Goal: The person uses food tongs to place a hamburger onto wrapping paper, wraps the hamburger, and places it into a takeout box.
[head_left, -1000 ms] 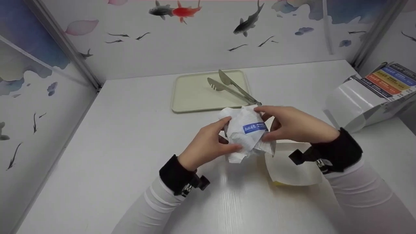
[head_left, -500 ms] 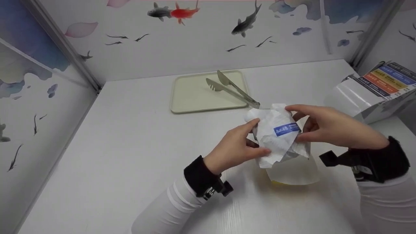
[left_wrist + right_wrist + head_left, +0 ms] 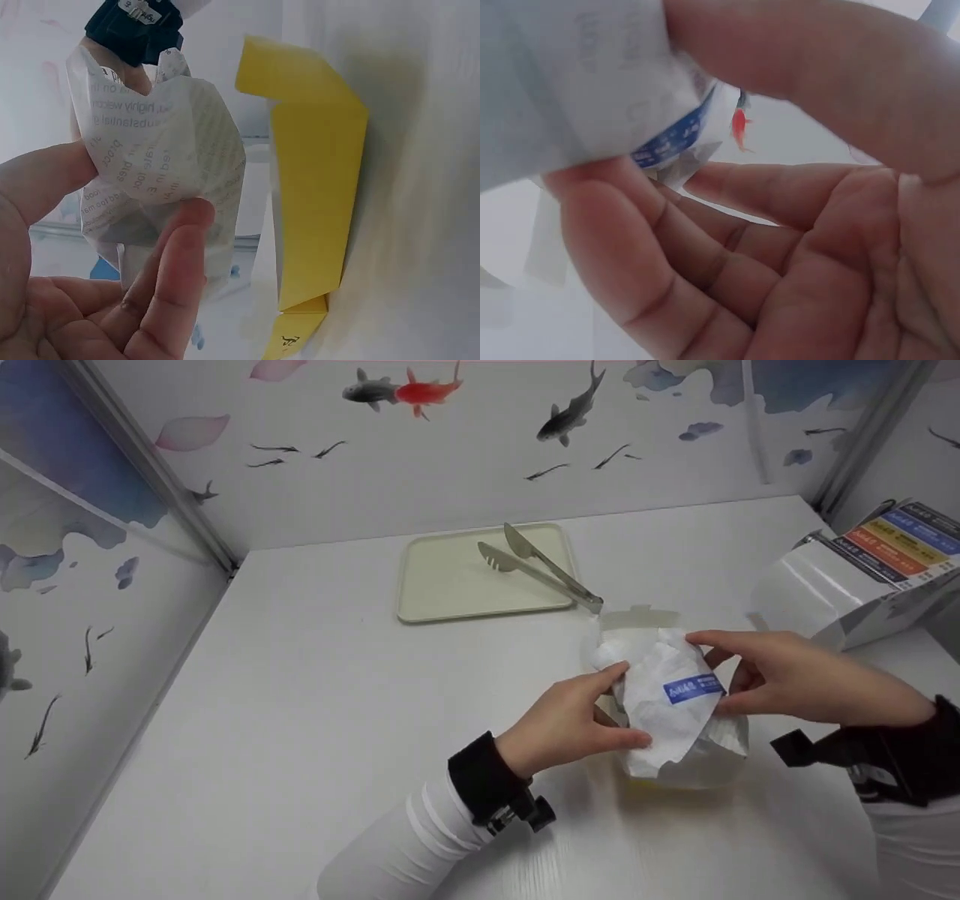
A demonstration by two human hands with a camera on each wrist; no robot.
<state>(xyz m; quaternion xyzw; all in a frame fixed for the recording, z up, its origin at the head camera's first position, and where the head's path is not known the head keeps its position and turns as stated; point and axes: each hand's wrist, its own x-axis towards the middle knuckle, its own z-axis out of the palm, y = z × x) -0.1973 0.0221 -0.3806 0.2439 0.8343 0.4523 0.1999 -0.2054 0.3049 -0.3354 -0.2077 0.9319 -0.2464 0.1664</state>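
Observation:
Both hands hold a bundle wrapped in white printed paper point(image 3: 664, 720), its contents hidden, over an open paper box. A blue label point(image 3: 694, 688) closes the paper on top. My left hand point(image 3: 566, 720) grips the bundle's left side, thumb nearer me and fingers curled beneath, as the left wrist view shows. On the opposite side my right hand point(image 3: 795, 675) grips it between thumb and fingers. The box point(image 3: 315, 202) is yellow outside and pale inside; its far flap point(image 3: 637, 619) shows behind the bundle, which hides most of the inside. Whether the bundle touches the box floor, I cannot tell.
Behind lies a pale green tray point(image 3: 442, 577) with metal tongs point(image 3: 540, 574) resting across it, their hinged end past its right corner. At the right stands a carton with coloured stripes point(image 3: 900, 544) and a glossy white front. White panels with painted fish border the table.
The two hands have carried the wrapped bundle rightward, then nearer to me and down over the box, from the box's left side. The tray and tongs have stayed put.

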